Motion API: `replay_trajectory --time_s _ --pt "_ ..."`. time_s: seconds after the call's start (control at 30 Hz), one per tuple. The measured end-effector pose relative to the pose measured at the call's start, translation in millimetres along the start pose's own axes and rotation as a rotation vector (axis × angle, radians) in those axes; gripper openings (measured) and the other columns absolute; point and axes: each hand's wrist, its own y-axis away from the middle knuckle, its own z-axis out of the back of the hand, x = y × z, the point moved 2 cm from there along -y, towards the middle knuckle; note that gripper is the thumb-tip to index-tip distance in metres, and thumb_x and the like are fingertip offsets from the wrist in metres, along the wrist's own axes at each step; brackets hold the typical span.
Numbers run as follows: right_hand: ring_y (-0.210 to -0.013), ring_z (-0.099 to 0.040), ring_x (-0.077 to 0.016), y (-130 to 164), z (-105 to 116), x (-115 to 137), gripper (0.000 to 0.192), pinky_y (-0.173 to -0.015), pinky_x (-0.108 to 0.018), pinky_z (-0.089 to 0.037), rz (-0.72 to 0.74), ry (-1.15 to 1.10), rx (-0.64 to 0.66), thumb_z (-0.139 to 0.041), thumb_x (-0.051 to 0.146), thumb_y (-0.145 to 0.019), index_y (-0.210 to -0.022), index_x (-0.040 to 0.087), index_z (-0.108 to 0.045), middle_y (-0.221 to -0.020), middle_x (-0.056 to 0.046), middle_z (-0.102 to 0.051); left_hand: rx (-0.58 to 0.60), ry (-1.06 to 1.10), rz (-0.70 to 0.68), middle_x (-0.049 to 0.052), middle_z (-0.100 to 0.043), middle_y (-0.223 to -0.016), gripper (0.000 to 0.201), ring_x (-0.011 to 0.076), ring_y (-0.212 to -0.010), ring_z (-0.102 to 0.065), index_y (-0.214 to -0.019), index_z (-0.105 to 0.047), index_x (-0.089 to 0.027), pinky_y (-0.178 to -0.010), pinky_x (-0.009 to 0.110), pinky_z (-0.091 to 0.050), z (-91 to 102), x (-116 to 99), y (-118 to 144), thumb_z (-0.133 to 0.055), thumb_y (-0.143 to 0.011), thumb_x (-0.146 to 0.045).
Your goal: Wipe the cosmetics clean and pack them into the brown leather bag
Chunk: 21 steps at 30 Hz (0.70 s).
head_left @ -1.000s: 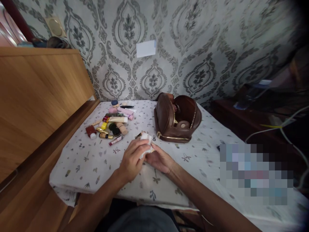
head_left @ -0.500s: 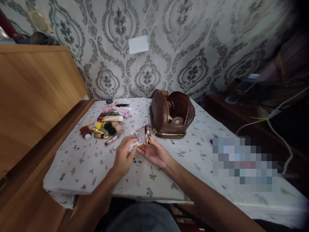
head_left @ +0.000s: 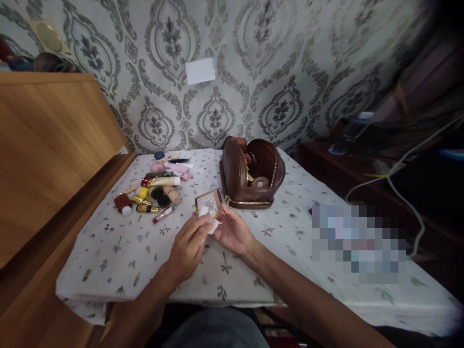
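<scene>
Right hand [head_left: 232,233] holds glittery compact [head_left: 209,202]; left hand [head_left: 186,246] presses tissue [head_left: 207,218].

Both forearms are bare from elbow to wrist, with no sleeve in view. The left hand [head_left: 186,246] and the right hand [head_left: 232,233] carry no ring, watch or glove. Below the forearms, grey-blue cloth covers the lap [head_left: 213,328].

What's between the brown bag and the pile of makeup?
In the head view, only bare patterned tablecloth lies between the brown bag and the makeup pile.
</scene>
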Motion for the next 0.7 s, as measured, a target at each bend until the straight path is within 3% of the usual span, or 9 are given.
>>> replay_trajectory --time_s 0.2,0.33,0.47,0.57,0.7 --pt "-0.084 -0.067 -0.0154 0.6 0.6 0.7 0.031 -0.081 -0.028 -0.053 -0.046 -0.002 0.026 -0.062 0.042 -0.087 -0.104 0.017 -0.068 -0.094 -0.004 -0.075 0.023 0.014 0.128 0.012 -0.062 -0.126 0.033 0.0209 -0.119 -0.058 -0.121 -0.058 -0.019 -0.103 0.038 -0.049 7.5 10.8 8.3 -0.047 -0.093 -0.006" --pt "-0.094 -0.067 -0.0184 2.1 0.8 -3.0 0.034 -0.091 -0.035 -0.051 -0.057 0.063 0.05 -0.071 0.041 -0.08 -0.106 0.019 -0.069 -0.102 -0.005 -0.075 -0.068 0.11 0.338 0.01 -0.063 -0.124 0.022 0.0214 -0.118 -0.059 -0.112 -0.062 -0.02 -0.101 0.037 -0.048 18.9 20.7 4.0 -0.052 -0.094 -0.015" --pt "-0.092 -0.067 -0.02 7.4 -6.8 -5.6 0.041 -0.091 -0.038 -0.049 -0.035 0.269 0.127 -0.079 0.034 -0.072 -0.108 0.017 -0.07 -0.103 -0.006 -0.073 -0.15 0.253 0.499 0.009 -0.064 -0.122 0.019 0.0225 -0.117 -0.059 -0.11 -0.062 -0.02 -0.101 0.038 -0.046 28.8 30.6 -3.0 -0.054 -0.093 -0.022" --pt "-0.089 -0.066 -0.0175 10.1 -13.1 -8.1 0.045 -0.089 -0.032 -0.046 -0.067 0.405 0.166 -0.081 0.031 -0.069 -0.11 0.016 -0.07 -0.103 -0.005 -0.072 -0.109 0.344 0.503 0.008 -0.066 -0.117 0.019 0.0211 -0.112 -0.061 -0.111 -0.062 -0.02 -0.097 0.035 -0.047 35.5 28.5 -11.6 -0.053 -0.094 -0.022" --pt "-0.096 -0.063 -0.0166 10.3 -15.0 -9.5 0.051 -0.089 -0.029 -0.046 -0.059 0.437 0.172 -0.082 0.029 -0.069 -0.116 0.018 -0.067 -0.113 -0.005 -0.069 -0.035 0.373 0.407 0.008 -0.067 -0.115 0.017 0.0211 -0.111 -0.061 -0.108 -0.063 -0.02 -0.098 0.034 -0.045 42.0 19.8 -24.1 -0.053 -0.093 -0.021"
